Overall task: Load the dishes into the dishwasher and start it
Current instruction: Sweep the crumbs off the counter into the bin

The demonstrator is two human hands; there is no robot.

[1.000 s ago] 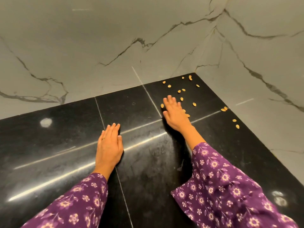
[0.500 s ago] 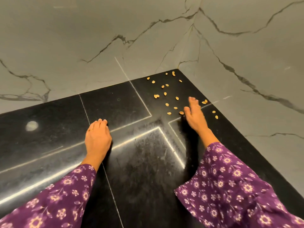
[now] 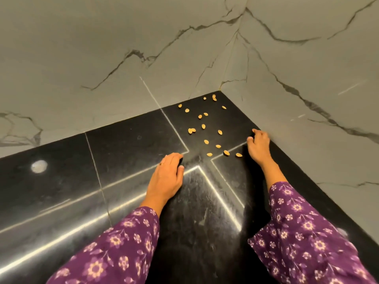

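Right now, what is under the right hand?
The right hand rests on the black countertop by the wall, fingers curled. Seeds lie just left of it. Whether any seed lies beneath its palm is hidden.

Single view here, worn on the head, looking forward and steeply down into the corner where the black counter (image 3: pixel 127 152) meets two marble walls (image 3: pixel 92 48). Wide angle, close in: both sleeves (image 3: pixel 114 249) enter at the bottom edge, left hand (image 3: pixel 166 177) and right hand (image 3: pixel 258 146) mid-frame.
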